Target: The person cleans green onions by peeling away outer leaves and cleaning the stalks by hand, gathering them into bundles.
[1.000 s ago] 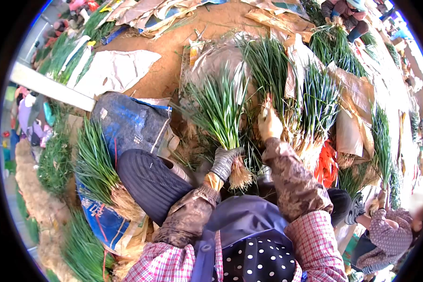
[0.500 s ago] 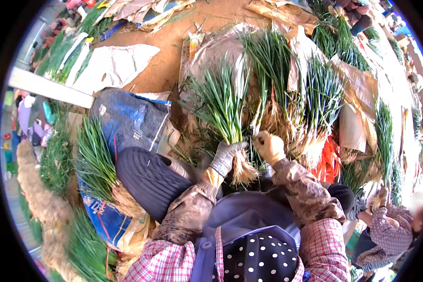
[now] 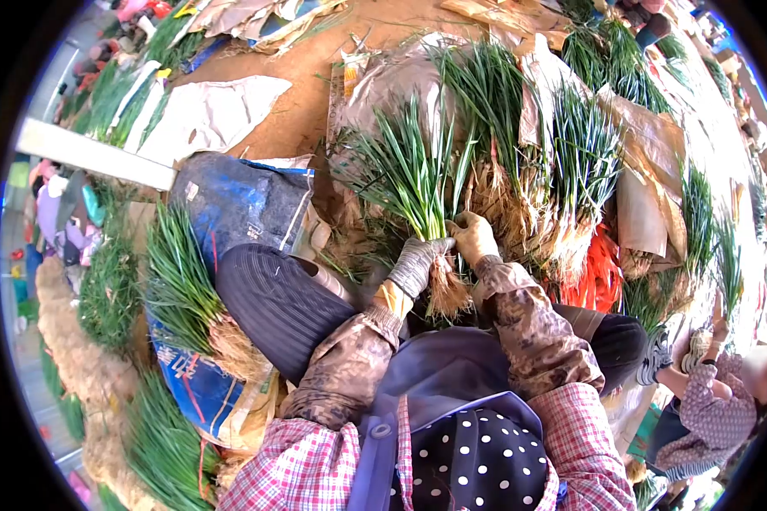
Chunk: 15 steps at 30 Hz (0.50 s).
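Observation:
My left hand (image 3: pixel 419 262), in a grey-palmed glove, is closed around the lower stems of a bunch of green onions (image 3: pixel 416 175). The leaves fan upward and the pale roots (image 3: pixel 447 292) hang below the fist. Right beside it, my right hand (image 3: pixel 475 238), in a pale yellowish glove, pinches a green onion stalk (image 3: pixel 462 175) against the bunch's right side; its fingertips are partly hidden. Just beyond lie more green onions (image 3: pixel 490 102), rooted ends toward me, and another pile (image 3: pixel 584 153) to their right.
Red plastic strips (image 3: pixel 598 277) lie to the right of my hands. A tied bunch (image 3: pixel 183 281) rests on a blue sack (image 3: pixel 187 383) by my left knee. A dark blue bag (image 3: pixel 243 204) stands ahead-left. Another person (image 3: pixel 712 409) sits at the far right.
My right hand has moved left and slightly up with the stalk, closing the gap to the bunch. My left hand still grips the bunch, shifted slightly right.

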{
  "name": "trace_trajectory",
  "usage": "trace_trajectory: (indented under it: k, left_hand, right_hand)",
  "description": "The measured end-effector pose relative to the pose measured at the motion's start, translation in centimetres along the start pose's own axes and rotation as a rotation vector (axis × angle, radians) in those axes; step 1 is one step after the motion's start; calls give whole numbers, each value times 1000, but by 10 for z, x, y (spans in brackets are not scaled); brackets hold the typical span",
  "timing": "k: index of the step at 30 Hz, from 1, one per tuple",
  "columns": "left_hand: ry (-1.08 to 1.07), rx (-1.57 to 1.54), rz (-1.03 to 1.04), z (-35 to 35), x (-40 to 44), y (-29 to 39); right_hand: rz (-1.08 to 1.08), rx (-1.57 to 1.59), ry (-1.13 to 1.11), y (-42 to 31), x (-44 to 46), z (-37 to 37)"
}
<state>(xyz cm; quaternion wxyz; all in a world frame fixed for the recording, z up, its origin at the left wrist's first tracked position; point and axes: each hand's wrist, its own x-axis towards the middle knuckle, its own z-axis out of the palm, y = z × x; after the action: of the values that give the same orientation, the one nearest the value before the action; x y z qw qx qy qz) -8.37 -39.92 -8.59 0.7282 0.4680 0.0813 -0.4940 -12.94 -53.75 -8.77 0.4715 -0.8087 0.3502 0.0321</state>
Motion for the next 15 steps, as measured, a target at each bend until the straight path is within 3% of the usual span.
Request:
trace_trajectory:
  k: [1,4,5,8,11,14,15]
  left_hand:
    - [0,2,22,1,-4,4]
    - [-15,12,32,2,-10,13]
    - [-31,-7,27,-1,-6,9]
    - [-77,-119,164,10,-8,11]
    - [-116,-114,182,13,-17,16]
    - [-97,-84,92,5,-12,12]
    - [-90,-101,125,4,-12,9]
  right_hand:
    - [58,62,-39,-20,-13,-6]
    - [143,642,25,31,15,28]
    - [440,821,-259,-14,-8,-8]
    - [520,1199,-465,7,18,0]
    - [468,1284,-521,14,27,2]
    - [460,1348,-259,7,18,12]
    - [492,1362,-280,16,19,12]
